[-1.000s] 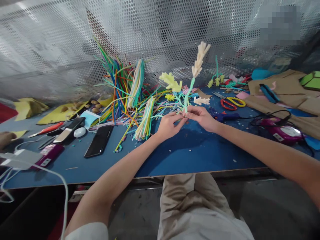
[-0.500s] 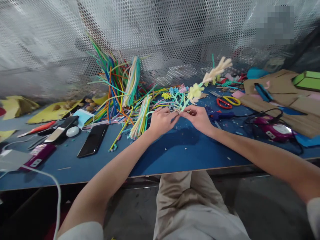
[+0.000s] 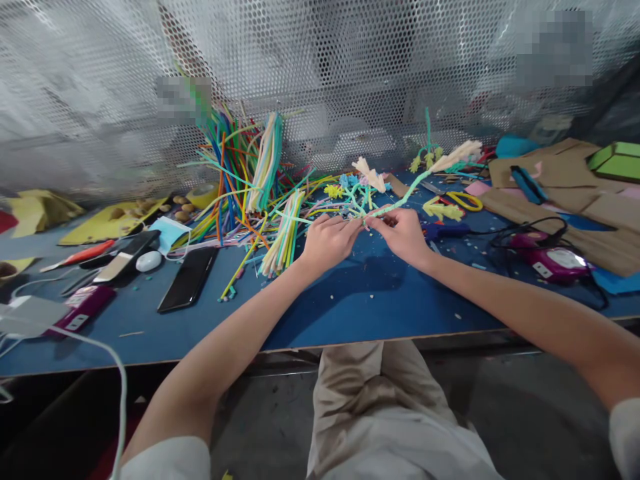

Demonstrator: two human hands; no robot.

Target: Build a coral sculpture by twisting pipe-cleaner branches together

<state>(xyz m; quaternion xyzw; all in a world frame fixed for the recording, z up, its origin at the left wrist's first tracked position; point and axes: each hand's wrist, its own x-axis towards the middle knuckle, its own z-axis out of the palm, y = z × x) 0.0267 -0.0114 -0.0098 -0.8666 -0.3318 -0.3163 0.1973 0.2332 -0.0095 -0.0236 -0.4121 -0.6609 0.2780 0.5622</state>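
Observation:
My left hand (image 3: 327, 241) and my right hand (image 3: 400, 235) meet over the blue table (image 3: 350, 307), both pinched on the foot of a pipe-cleaner flower (image 3: 415, 183). Its green stem slants low to the right and ends in a cream tuft (image 3: 456, 155). Another cream tuft (image 3: 369, 175) and a yellow one (image 3: 443, 211) branch off near my fingers. Just beyond my left hand lies a pile of coloured pipe cleaners (image 3: 250, 183).
Scissors (image 3: 463, 200) and a purple glue gun (image 3: 553, 261) with its cord lie to the right, beside brown cardboard (image 3: 560, 187). At left are a black phone (image 3: 189, 280), a blue mask (image 3: 169, 233), a red knife (image 3: 80, 256) and a white cable (image 3: 113, 373). A perforated metal screen (image 3: 320, 73) backs the table.
The flower has swung from upright down to the right until its stem lies low over the table. Both hands kept their pinch at its foot.

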